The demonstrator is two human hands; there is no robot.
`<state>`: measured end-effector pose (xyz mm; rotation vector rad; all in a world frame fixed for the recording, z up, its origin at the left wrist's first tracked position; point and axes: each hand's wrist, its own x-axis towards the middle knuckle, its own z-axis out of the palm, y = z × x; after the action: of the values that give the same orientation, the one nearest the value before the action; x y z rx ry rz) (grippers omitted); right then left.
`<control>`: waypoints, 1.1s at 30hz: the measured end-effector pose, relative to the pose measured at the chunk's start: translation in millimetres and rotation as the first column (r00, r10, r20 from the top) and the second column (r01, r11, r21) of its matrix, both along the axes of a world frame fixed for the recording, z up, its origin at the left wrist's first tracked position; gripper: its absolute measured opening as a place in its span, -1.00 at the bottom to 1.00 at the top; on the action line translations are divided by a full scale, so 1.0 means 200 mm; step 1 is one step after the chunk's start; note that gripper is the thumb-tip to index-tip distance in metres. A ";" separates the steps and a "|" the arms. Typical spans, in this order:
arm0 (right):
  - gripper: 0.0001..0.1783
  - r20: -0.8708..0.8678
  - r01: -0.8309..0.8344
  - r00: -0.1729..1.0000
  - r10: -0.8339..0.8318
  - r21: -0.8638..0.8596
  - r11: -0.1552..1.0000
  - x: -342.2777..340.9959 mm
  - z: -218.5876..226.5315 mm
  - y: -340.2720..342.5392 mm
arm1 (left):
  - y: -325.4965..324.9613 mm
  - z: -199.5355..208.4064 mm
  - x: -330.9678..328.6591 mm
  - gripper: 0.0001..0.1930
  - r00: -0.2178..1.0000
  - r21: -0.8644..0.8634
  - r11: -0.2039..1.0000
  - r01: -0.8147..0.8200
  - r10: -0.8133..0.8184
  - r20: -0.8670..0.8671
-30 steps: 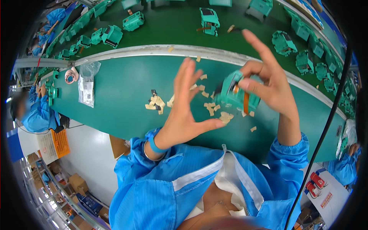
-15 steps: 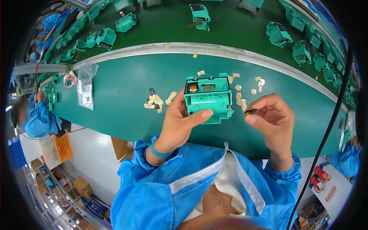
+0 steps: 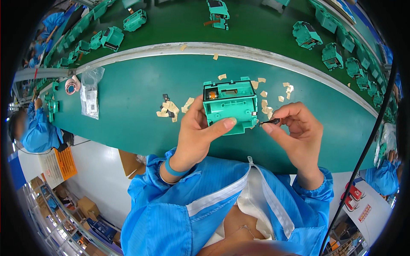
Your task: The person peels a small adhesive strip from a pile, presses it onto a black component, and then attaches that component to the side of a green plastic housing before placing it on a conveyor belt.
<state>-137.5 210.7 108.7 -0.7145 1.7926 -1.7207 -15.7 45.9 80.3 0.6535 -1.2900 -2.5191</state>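
Observation:
Just above the green worktop, a teal plastic housing [image 3: 230, 109] is gripped by my left hand [image 3: 198, 130], its thumb lying across the lower front. An orange-brown part shows in the opening at the housing's upper left, beside a black-edged rim. To the right of the housing, my right hand [image 3: 297, 132] pinches a small black part [image 3: 271, 122] between thumb and fingertips. That part's tip points toward the housing's lower right corner; whether they touch, I cannot tell.
Cream paper scraps [image 3: 169, 109] lie left of the housing, with more on its right. A clear plastic bag [image 3: 91, 96] and a tape roll [image 3: 71, 86] are farther left. Beyond a metal rail [image 3: 171, 50], more teal housings [image 3: 307, 35] stand on a dark green belt. A black cable [image 3: 366, 143] crosses the right side.
My right hand has moved slightly left, closer to the housing, and the black part has turned so its tip points left. My left hand keeps its hold on the housing.

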 end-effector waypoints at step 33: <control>-0.76 -0.042 0.052 0.998 -0.047 0.127 0.991 0.05 0.00 -0.08 | 0.02 -0.01 0.00 -0.47 0.999 -0.130 0.991 -0.044 0.040 -0.032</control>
<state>-128.5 195.4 108.4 -0.6590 1.9423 -1.6161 -15.9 49.5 78.4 0.6059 -1.4016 -2.3781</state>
